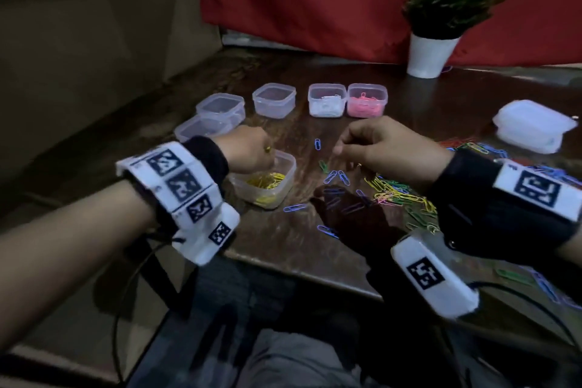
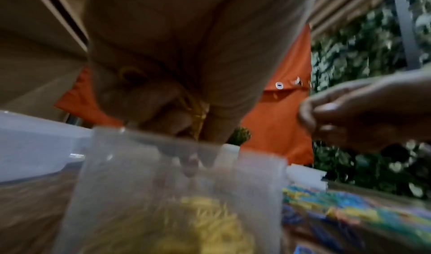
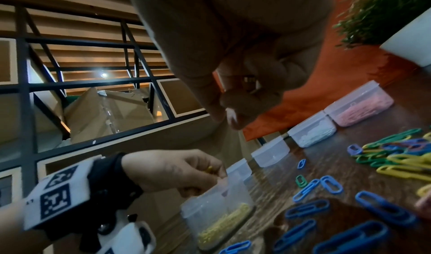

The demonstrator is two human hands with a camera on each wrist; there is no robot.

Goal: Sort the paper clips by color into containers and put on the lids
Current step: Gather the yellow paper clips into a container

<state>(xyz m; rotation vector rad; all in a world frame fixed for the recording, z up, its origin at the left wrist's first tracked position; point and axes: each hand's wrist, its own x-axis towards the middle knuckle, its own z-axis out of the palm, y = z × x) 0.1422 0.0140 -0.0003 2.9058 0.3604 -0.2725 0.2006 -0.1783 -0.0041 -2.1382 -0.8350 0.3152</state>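
My left hand (image 1: 266,153) hovers over the near clear container (image 1: 278,195) of yellow clips and pinches a few yellow paper clips (image 2: 198,114) just above its rim (image 2: 163,140). In the right wrist view the left hand (image 3: 217,177) sits at that container (image 3: 210,208). To the right, my right hand (image 1: 341,148) hangs with fingers curled and thumb meeting fingertip (image 3: 231,118) above the mixed pile of coloured clips (image 1: 403,195). No clip shows plainly in it. At the back stand a white-clip container (image 1: 327,101) and a pink-clip container (image 1: 367,101).
Three clear containers (image 1: 274,101) (image 1: 220,107) (image 1: 198,127) stand at the back left. A stack of lids (image 1: 532,126) lies at the right and a potted plant (image 1: 431,53) behind. Loose blue clips (image 1: 318,144) are scattered mid-table. The table's front edge (image 1: 299,264) runs close below my wrists.
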